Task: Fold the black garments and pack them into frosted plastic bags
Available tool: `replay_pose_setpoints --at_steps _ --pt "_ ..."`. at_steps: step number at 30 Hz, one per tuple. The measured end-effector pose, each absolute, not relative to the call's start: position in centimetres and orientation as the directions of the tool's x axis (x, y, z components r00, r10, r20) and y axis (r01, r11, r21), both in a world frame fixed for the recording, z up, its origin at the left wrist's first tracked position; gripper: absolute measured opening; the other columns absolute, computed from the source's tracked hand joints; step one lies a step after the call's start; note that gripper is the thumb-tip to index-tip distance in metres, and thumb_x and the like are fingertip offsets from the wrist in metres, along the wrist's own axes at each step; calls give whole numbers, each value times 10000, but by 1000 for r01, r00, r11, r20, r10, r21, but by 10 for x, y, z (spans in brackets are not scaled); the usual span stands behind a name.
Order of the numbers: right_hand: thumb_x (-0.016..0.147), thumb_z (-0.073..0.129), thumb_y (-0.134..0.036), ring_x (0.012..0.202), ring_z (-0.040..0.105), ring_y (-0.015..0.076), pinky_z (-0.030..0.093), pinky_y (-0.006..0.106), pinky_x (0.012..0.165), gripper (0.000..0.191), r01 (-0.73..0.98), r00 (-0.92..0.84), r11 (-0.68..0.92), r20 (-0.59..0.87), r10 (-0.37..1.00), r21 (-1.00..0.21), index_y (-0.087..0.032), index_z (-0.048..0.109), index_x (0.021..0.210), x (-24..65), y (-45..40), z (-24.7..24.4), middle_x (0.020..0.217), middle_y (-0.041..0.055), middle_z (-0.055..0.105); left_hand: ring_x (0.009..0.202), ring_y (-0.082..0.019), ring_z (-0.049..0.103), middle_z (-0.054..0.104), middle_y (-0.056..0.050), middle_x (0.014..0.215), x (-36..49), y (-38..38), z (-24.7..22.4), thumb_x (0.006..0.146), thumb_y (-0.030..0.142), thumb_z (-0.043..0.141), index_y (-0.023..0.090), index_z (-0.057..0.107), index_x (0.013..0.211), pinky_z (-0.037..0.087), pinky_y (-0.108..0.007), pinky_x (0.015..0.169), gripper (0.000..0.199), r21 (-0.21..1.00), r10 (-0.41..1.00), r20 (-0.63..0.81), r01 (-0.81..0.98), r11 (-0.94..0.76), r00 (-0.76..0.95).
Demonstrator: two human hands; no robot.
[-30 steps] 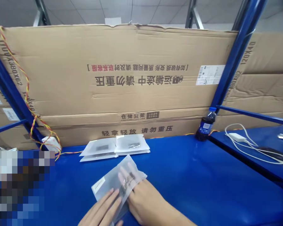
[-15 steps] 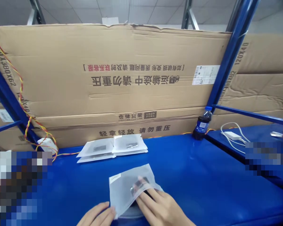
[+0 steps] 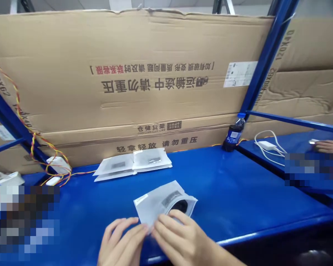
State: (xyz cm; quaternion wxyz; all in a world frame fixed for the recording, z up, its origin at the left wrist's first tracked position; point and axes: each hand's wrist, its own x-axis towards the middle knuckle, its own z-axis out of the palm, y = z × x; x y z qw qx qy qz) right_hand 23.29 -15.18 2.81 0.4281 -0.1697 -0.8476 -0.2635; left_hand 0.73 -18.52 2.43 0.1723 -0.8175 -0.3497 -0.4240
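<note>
A frosted white zip bag (image 3: pixel 152 206) lies tilted on the blue tabletop, with a small white label at its far left corner. Its near right side gapes, and something black (image 3: pixel 181 207) shows inside; I cannot tell its kind. My left hand (image 3: pixel 123 238) pinches the bag's near corner with fingertips together. Right beside it, my right hand (image 3: pixel 180 236) has its fingers closed on the bag's near edge, along the opening. Both thumbs are hidden behind the fingers.
Several similar frosted bags (image 3: pixel 152 159) lie stacked in two piles at the back. A dark drink bottle (image 3: pixel 234 133) stands at the back right near a blue post. White adapters and red-yellow wires (image 3: pixel 51 147) are at the left. Another person's hand (image 3: pixel 329 146) rests at the far right.
My right fingers have come out of the bag and now grip its near edge beside my left hand. The opening shows wider. The camera view has tilted down.
</note>
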Motion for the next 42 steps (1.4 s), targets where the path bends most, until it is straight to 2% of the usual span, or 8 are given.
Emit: replay_pose_setpoints --at_steps 11,15,19,23,28,34,38,42 --pt "988 589 -47 911 740 225 582 370 792 143 670 -550 716 778 302 197 -128 687 1054 310 -133 20 933 100 784 873 -188 770 816 -19 973 -22 -185 23 989 78 628 232 735 1073 582 -301 802 206 211 527 813 720 -662 247" --pt "967 585 -152 1348 621 334 573 495 1052 448 670 -605 737 645 468 93 -76 585 1409 279 -132 18 1420 211 675 889 -183 793 822 -23 966 -13 -175 18 1024 126 605 232 727 1065 631 -267 797 166 246 504 818 625 -741 276" --pt "1004 518 -103 1297 668 303 601 453 1024 455 608 -736 772 496 461 185 -103 588 1454 249 -106 22 1419 172 695 966 -193 811 830 -33 1082 -12 -169 10 1040 168 598 246 719 1110 651 -272 876 159 253 549 779 650 -717 303" --pt "1026 429 -44 1364 619 281 523 468 1130 496 670 -679 704 579 452 236 -159 594 1480 282 -53 45 1464 127 675 1140 -273 775 775 -96 1294 -14 -163 -3 1044 359 617 227 654 1362 662 -398 955 345 252 670 703 798 -547 238" --pt "956 362 10 1587 339 318 340 626 1253 712 853 -443 516 639 629 83 -207 421 1631 354 20 46 1669 110 459 1183 -328 751 800 -59 1236 -15 -157 -12 1048 435 579 285 764 1146 675 -516 906 258 205 728 612 827 -523 309" --pt "963 519 -253 1549 401 380 322 697 1232 652 838 -450 532 401 798 -117 -240 460 1612 373 52 -4 1619 142 520 1189 -331 746 796 -65 1245 -17 -156 -13 1048 431 574 292 769 1156 669 -535 915 263 206 751 580 836 -508 314" --pt "934 554 -312 1516 455 369 306 657 1266 663 778 -382 575 535 753 -253 -228 487 1588 371 41 1 1573 135 572 1202 -329 738 789 -57 1263 -19 -158 -15 1041 414 592 304 751 1185 667 -539 921 241 216 757 577 837 -503 306" --pt "939 597 -356 1346 623 332 472 574 1174 536 630 -418 736 691 589 -246 -232 607 1461 332 5 23 1401 135 699 1294 -327 688 736 -76 1374 -12 -150 -1 1036 367 605 290 723 1272 648 -510 987 275 167 736 525 796 -582 428"
